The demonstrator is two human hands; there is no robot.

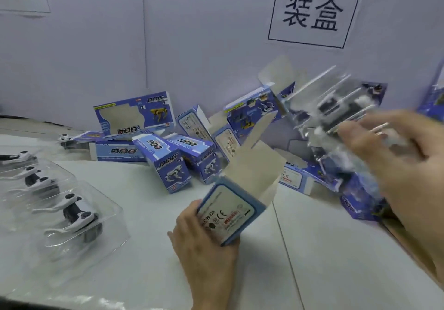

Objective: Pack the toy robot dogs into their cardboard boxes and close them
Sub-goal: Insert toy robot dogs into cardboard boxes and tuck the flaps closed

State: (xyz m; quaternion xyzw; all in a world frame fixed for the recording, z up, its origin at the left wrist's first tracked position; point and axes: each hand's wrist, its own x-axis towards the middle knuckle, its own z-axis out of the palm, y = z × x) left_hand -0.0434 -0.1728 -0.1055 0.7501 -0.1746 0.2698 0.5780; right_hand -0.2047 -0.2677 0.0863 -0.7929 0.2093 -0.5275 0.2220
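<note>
**Left hand (204,245) holds open box (228,216); right hand (403,165) holds clear tray (319,89) with toy dog (336,110)**

Left fingers (230,243) and thumb are curled round the blue box, gripping its closed end. The label side faces the camera. The open end with raised flaps tilts up and away, off the tabletop (144,249).

Right fingers (355,127) are spread and bent on the clear tray, holding it in the air. It sits up and right of the box mouth, not touching it. This area is blurred, so the exact grip is unclear. The dog inside shows as black and white.

Left of the left fingers, well apart, spare trays (108,216) lie on the tabletop, each with a black-and-white spare dog (77,213).

Beyond both hands, a box pile (168,163) lies jumbled against the wall. Some boxes are flat and some have open flaps. One windowed box (134,114) leans upright at the back.

Farther up, a wall sign (314,9) has two printed characters.
</note>
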